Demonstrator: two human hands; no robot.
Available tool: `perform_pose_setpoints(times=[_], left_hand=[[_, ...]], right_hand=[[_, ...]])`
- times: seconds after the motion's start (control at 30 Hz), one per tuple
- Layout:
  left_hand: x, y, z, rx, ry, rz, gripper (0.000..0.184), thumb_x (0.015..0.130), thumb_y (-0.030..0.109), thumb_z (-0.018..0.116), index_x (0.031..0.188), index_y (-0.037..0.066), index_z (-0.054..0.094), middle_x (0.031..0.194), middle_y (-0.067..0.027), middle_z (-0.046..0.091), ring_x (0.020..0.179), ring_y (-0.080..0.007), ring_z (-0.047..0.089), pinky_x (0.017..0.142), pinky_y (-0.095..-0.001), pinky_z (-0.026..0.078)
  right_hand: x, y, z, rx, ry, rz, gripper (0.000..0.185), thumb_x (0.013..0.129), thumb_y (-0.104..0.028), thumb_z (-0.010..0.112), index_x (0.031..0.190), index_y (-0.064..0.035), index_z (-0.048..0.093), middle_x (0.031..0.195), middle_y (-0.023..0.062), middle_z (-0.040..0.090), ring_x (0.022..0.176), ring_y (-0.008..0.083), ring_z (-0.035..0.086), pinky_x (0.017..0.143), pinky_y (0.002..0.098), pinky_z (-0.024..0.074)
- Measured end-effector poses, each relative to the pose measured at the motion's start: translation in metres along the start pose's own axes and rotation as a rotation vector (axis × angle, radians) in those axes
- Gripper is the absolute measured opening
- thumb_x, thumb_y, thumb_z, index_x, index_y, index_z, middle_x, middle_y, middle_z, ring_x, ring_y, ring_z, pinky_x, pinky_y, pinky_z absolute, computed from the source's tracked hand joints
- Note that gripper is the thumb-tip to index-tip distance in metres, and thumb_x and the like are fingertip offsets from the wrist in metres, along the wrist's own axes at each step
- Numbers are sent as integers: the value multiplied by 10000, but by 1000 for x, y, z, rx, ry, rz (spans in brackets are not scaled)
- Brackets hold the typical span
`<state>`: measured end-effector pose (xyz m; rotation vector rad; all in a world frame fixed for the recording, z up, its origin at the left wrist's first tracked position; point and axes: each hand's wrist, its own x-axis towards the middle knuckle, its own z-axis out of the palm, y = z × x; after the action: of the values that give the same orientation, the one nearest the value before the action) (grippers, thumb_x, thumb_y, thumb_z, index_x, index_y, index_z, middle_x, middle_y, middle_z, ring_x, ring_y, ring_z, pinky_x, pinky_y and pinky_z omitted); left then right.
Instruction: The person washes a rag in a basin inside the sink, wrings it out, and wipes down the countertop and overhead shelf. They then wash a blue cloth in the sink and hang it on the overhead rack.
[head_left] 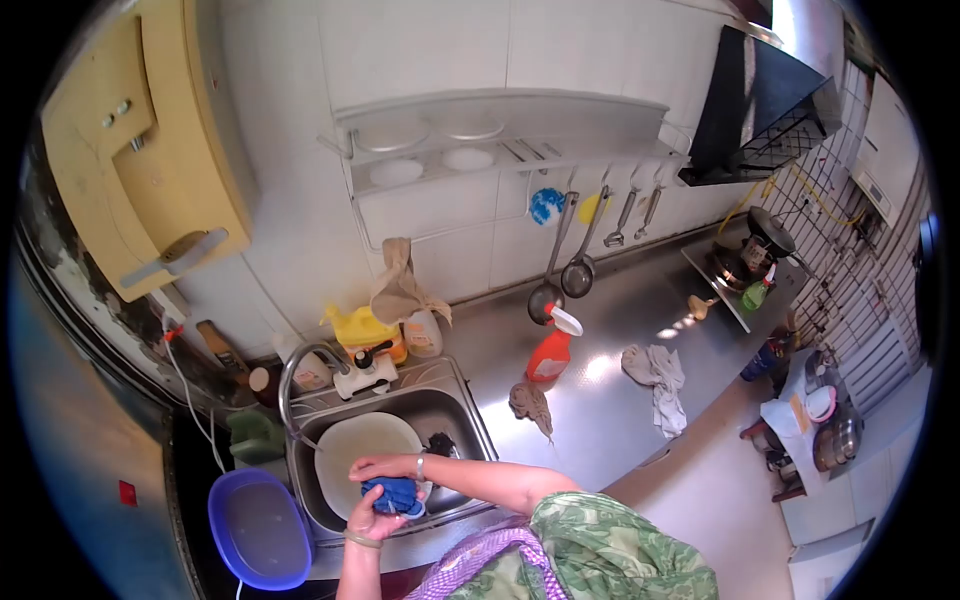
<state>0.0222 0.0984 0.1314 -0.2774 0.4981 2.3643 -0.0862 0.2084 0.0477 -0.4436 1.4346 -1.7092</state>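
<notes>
Over the sink, both hands are on a bunched dark blue cloth. My left hand, with a band at the wrist, grips it from below and the left. My right hand, with a silver bracelet, lies across the top of the cloth, its fingers curved over it. Beneath them a large pale basin sits in the sink, partly hidden by my hands. Beside the basin a dark scrubbing pad rests in the sink. The faucet arches over the basin's left side.
A blue plastic tub stands left of the sink. On the steel counter are a red spray bottle, a brown rag and a pale cloth. Yellow bottles stand behind the sink; ladles hang from the rack.
</notes>
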Motion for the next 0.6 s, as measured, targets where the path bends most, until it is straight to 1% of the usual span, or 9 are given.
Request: perform_pose_setpoints(times=[0.03, 0.07, 0.17, 0.2, 0.3, 0.43, 0.47, 0.5, 0.6], left_hand=[[-3, -4, -3, -18, 104, 55, 638, 763, 216, 797, 1309, 76, 500, 1223, -144, 601, 1143, -345, 582, 1006, -541, 436], [-3, -5, -7, 17, 118, 72, 661, 760, 234, 811, 1321, 90, 494, 1238, -126, 596, 1161, -332, 572, 1015, -540, 427], [-6, -11, 7, 39, 111, 73, 705, 751, 290, 835, 1339, 118, 485, 1273, -87, 581, 1206, -299, 543, 1035, -537, 402], [-9, -17, 13, 30, 105, 64, 716, 748, 309, 840, 1341, 126, 483, 1283, -76, 576, 1219, -289, 533, 1041, -536, 394], [-14, -34, 28, -58, 49, 81, 766, 731, 362, 840, 1359, 132, 465, 1300, -64, 563, 1252, -277, 505, 1053, -541, 374], [-12, -35, 33, 37, 132, 108, 608, 818, 191, 773, 1339, 130, 466, 1256, -75, 580, 1188, -270, 545, 1030, -543, 400], [-12, -35, 38, 125, 155, 146, 496, 842, 97, 705, 1290, 113, 494, 1185, -74, 602, 1116, -252, 583, 984, -511, 453], [-10, -33, 47, 222, 194, 167, 433, 845, 83, 700, 1241, 94, 526, 1110, -60, 620, 1051, -225, 614, 937, -458, 498], [3, -27, 54, 428, 263, 206, 394, 836, 80, 723, 1195, 59, 562, 1067, -45, 641, 982, -189, 641, 882, -380, 532]], right_hand=[[-15, -21, 4, 118, -11, 32, 368, 913, -364, 652, 1096, -45, 663, 1025, 29, 663, 980, 130, 607, 910, 278, 468], [-38, -42, 2, 186, -155, -35, 374, 929, -331, 639, 1169, -44, 630, 1078, 37, 642, 1025, 127, 589, 950, 277, 455], [-59, -65, 5, 143, -238, -101, 335, 919, -300, 657, 1130, -41, 642, 1035, 37, 643, 1014, 132, 595, 934, 276, 462], [-59, -61, 5, 94, -193, -128, 278, 908, -249, 666, 1094, -43, 649, 1023, 36, 644, 986, 126, 601, 911, 270, 470], [-59, -58, 1, 15, -191, -177, 255, 889, -245, 681, 1064, -63, 646, 1010, 39, 656, 955, 135, 617, 874, 274, 492], [-51, -65, 3, 1, -220, -178, 193, 870, -210, 668, 996, -69, 632, 939, 20, 637, 887, 124, 603, 801, 267, 495], [-47, -69, 5, -67, -184, -154, 157, 866, -186, 661, 966, -69, 628, 924, 12, 626, 869, 116, 590, 788, 266, 487], [-44, -74, 8, -130, -148, -130, 122, 862, -162, 655, 935, -69, 624, 908, 4, 616, 851, 107, 577, 776, 266, 479], [-30, -79, 8, -346, -24, -146, 138, 814, -132, 651, 938, -75, 628, 876, -1, 626, 812, 114, 571, 744, 276, 475]])
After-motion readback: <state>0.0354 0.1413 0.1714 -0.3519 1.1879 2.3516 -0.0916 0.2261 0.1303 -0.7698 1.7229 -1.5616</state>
